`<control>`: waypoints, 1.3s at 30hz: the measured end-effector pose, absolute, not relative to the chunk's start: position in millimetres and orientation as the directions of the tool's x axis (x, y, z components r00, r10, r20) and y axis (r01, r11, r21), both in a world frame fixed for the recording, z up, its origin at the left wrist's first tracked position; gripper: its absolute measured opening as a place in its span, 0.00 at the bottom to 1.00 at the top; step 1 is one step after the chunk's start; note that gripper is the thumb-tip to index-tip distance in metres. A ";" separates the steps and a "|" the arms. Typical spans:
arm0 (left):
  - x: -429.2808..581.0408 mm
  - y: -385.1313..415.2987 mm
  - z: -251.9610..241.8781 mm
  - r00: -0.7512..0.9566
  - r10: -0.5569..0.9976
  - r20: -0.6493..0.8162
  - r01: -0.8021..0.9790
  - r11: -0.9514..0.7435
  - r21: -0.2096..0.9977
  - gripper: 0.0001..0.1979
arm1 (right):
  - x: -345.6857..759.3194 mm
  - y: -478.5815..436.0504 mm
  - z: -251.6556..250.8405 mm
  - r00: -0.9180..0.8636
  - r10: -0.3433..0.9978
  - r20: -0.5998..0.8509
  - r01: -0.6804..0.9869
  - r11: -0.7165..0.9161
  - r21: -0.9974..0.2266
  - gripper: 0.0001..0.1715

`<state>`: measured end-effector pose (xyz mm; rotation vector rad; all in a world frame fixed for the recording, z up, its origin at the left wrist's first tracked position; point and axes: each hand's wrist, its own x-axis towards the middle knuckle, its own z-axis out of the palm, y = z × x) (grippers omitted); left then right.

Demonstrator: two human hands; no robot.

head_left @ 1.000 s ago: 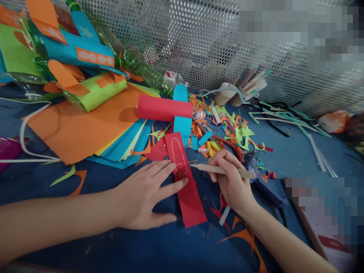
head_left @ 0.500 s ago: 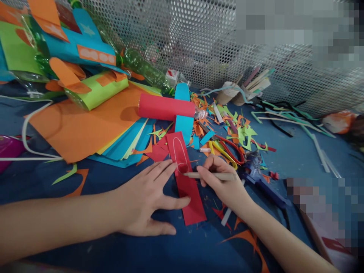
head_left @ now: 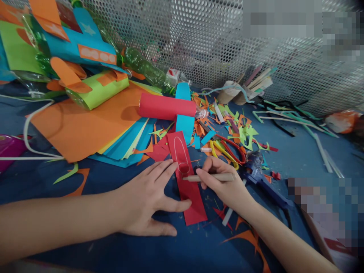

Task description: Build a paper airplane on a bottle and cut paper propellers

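Observation:
A narrow red paper strip point(head_left: 192, 197) lies aslant on the blue table. Pale outlines of a long rounded shape and a small oval are drawn on its upper half. Spread flat, my left hand point(head_left: 148, 197) is open, its index fingertip and thumb side resting on the strip's left edge. My right hand point(head_left: 220, 178) is closed around a beige pen point(head_left: 227, 177), held nearly level. The pen's tip is on or just over the strip, a little below the oval. Beyond the strip lies a red paper-wrapped bottle point(head_left: 167, 107) with blue paper wings point(head_left: 183, 127).
Coloured paper sheets point(head_left: 85, 129) and decorated bottles point(head_left: 96, 91) occupy the left. Paper scraps point(head_left: 247, 134), scissors point(head_left: 231, 148) and a blue glue gun point(head_left: 267, 187) lie near my right hand. Behind stand brush cups point(head_left: 227, 93) before a perforated metal screen point(head_left: 204, 45).
The pen tip has moved slightly down the strip, away from the oval, whose outline now shows more fully. My left hand stays in place.

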<state>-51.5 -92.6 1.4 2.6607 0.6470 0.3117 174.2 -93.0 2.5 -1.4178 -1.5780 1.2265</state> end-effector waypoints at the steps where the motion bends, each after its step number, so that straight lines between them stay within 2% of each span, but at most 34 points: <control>1: -51.0 -93.0 1.2 0.864 0.489 0.121 0.402 -0.815 0.418 0.25 | 174.0 -93.2 3.1 -0.181 0.978 -0.105 0.336 -0.039 -0.941 0.15; 10: -52.9 -93.4 5.0 0.884 0.458 0.092 0.365 -0.799 0.477 0.33 | 172.0 -94.0 6.0 -0.223 0.947 -0.230 0.220 -0.181 -0.959 0.17; 18: -53.9 -93.5 4.6 0.891 0.448 0.081 0.352 -0.792 0.499 0.33 | 173.8 -94.3 8.6 -0.276 0.930 -0.242 0.300 -0.156 -0.941 0.16; 23: -55.1 -92.6 5.0 0.896 0.440 0.058 0.351 -0.782 0.515 0.34 | 175.9 -94.6 11.0 -0.300 0.901 -0.315 0.350 -0.204 -0.914 0.16; 31: -57.1 -91.5 6.9 0.904 0.425 0.041 0.334 -0.763 0.554 0.36 | 179.9 -95.2 16.5 -0.384 0.850 -0.361 0.339 -0.234 -0.911 0.16; 33: -57.0 -90.5 7.0 0.905 0.423 0.041 0.330 -0.760 0.560 0.36 | 182.9 -93.5 13.9 -0.289 0.918 -0.273 0.269 -0.195 -0.943 0.16; 36: -57.0 -88.6 7.1 0.914 0.406 0.012 0.326 -0.750 0.575 0.36 | 185.9 -89.5 9.3 -0.019 0.994 -0.103 0.224 -0.096 -0.970 0.15; 39: -57.2 -87.5 6.9 0.920 0.391 -0.012 0.324 -0.743 0.586 0.36 | 185.7 -86.4 6.5 0.051 0.997 -0.066 0.272 -0.077 -0.959 0.15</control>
